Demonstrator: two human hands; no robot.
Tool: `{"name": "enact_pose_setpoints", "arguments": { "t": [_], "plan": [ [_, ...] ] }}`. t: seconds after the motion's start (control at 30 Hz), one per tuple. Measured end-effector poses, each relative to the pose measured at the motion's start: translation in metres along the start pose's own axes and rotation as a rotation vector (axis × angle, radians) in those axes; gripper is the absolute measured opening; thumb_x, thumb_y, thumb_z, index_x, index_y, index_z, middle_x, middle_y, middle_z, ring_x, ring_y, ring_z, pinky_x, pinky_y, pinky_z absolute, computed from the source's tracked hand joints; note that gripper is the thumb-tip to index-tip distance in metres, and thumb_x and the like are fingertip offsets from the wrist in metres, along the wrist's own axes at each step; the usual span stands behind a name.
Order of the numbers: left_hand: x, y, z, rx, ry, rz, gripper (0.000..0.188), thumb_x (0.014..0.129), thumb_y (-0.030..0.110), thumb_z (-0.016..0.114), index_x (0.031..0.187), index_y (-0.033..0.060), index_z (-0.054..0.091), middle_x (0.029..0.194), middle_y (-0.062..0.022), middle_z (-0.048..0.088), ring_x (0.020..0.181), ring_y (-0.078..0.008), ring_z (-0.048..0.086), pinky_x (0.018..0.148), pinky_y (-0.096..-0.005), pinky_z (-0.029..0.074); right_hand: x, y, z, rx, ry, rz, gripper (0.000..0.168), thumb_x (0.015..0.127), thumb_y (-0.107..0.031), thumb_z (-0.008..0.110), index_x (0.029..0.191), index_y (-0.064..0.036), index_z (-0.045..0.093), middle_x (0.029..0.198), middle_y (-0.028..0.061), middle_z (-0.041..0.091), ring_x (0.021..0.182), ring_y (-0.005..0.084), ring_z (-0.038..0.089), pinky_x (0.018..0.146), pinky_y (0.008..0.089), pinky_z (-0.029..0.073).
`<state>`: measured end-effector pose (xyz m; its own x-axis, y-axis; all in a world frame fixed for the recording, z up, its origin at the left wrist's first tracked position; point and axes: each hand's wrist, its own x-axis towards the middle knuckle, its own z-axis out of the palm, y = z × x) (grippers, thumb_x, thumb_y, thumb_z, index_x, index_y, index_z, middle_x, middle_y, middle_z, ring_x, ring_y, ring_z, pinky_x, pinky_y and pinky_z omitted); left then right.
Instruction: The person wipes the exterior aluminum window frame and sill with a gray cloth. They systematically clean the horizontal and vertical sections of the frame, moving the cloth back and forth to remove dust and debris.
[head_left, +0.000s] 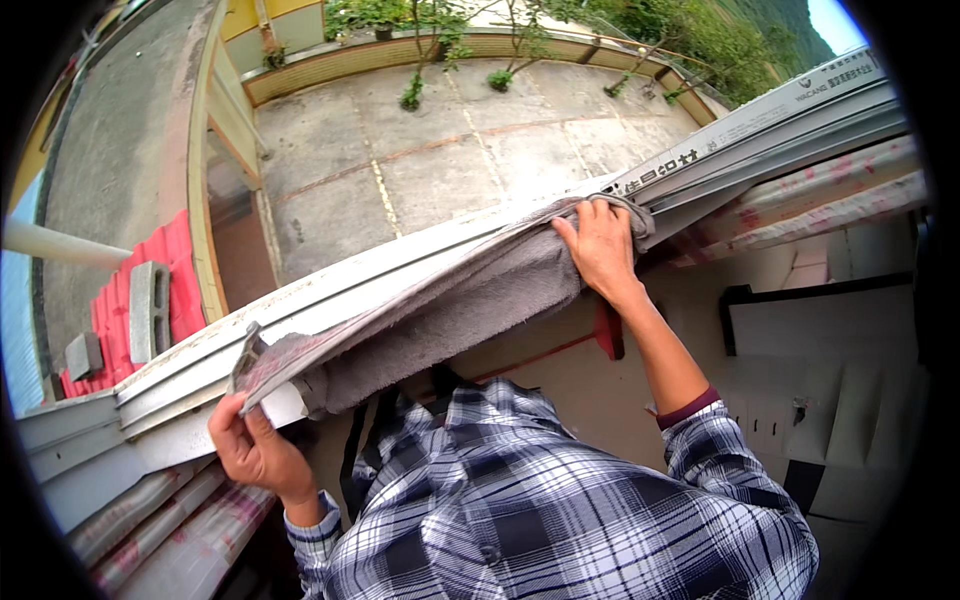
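Note:
A grey-purple towelling cloth (457, 319) is stretched along the inner edge of a white metal window frame (330, 292). My left hand (262, 450) pinches the cloth's left corner between thumb and fingers, near the lower left end of the frame. At the cloth's bunched right end, my right hand (600, 244) lies over it with the fingers bent across the frame's edge, pressing or gripping the fabric. Between the hands the cloth hangs down on the room side. A small raised fold stands by its left end.
Printed protective film (787, 112) covers the frame at the right. Patterned curtains (832, 187) hang at both sides. Outside and below lie a concrete terrace (420, 165), a red corrugated roof (184, 262) and concrete blocks (148, 311). A black-edged white panel (825, 315) stands indoors.

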<state>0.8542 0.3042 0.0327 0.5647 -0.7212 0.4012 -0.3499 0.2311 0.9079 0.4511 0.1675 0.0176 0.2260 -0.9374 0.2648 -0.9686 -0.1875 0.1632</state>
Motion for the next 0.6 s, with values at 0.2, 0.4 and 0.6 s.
{"name": "enact_pose_setpoints", "arguments": {
  "t": [0.2, 0.4, 0.6],
  "plan": [
    [0.050, -0.042, -0.086, 0.205, 0.468, -0.124, 0.023, 0.100, 0.014, 0.052, 0.113, -0.0043, 0.057, 0.105, -0.0129, 0.063, 0.095, -0.0175, 0.060, 0.087, -0.0299, 0.051, -0.011, -0.119, -0.024, 0.288, 0.013, -0.290, 0.033, 0.086, -0.034, 0.062, 0.104, -0.007, 0.063, 0.102, 0.0150, 0.057, 0.095, 0.0317, 0.051, 0.081, 0.0470, 0.039],
    [0.081, -0.073, -0.141, 0.131, 0.585, -0.088, 0.027, 0.100, 0.016, 0.053, 0.116, -0.0048, 0.055, 0.110, -0.0166, 0.063, 0.099, -0.0212, 0.061, 0.091, -0.0330, 0.051, -0.003, -0.151, -0.036, 0.666, -0.162, -0.242, 0.045, 0.089, -0.037, 0.061, 0.120, -0.004, 0.056, 0.116, 0.0128, 0.058, 0.110, 0.0298, 0.052, 0.099, 0.0415, 0.038],
    [0.040, -0.060, -0.046, 0.153, 0.139, -0.163, 0.019, 0.098, 0.011, 0.056, 0.113, -0.0011, 0.058, 0.107, -0.0070, 0.060, 0.096, -0.0134, 0.056, 0.086, -0.0269, 0.048, -0.003, -0.018, -0.005, 0.192, 0.020, -0.141, 0.027, 0.094, -0.029, 0.056, 0.107, -0.006, 0.058, 0.105, 0.0106, 0.060, 0.104, 0.0279, 0.056, 0.099, 0.0410, 0.035]
  ]
}}
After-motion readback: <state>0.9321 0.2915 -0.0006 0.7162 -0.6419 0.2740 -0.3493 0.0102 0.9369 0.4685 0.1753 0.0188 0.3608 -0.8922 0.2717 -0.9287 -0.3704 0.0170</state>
